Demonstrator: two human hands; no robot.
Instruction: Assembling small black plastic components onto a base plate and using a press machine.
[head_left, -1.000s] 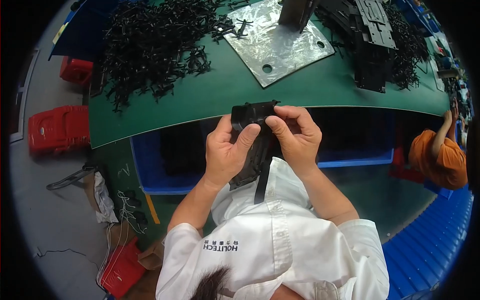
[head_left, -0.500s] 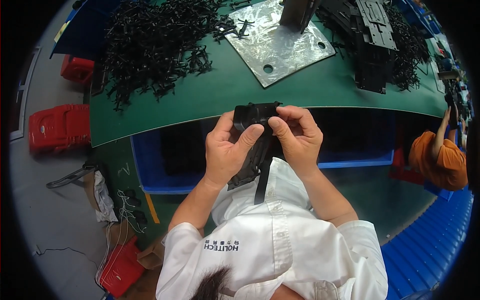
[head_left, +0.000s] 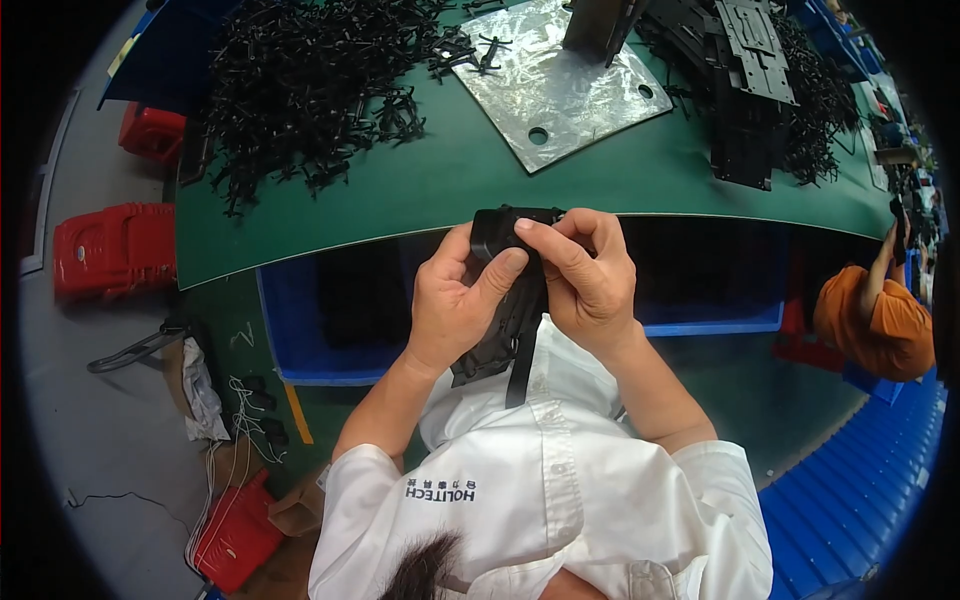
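At the near edge of the table, both my hands are at a long black moulded plastic part [head_left: 489,232], its upper end raised and its lower end hanging toward my lap. My left hand [head_left: 447,300] grips the part from the left, thumb along its near face and fingers behind. On the other side my right hand [head_left: 595,280] is closed at the upper right end, its thumb tip pressed on the part's face. Whether a smaller piece lies under those right fingers is hidden.
Across the green table [head_left: 470,190] lie a heap of small black plastic pieces [head_left: 310,90], a shiny metal plate [head_left: 570,115] with holes, and stacked black parts [head_left: 745,130]. Blue bins [head_left: 330,377] sit below the edge. A person in orange [head_left: 868,320] is at far right.
My right thumb has moved left and up onto the face of the black part, and the right fingers have drawn in closer. My left hand keeps its grip.
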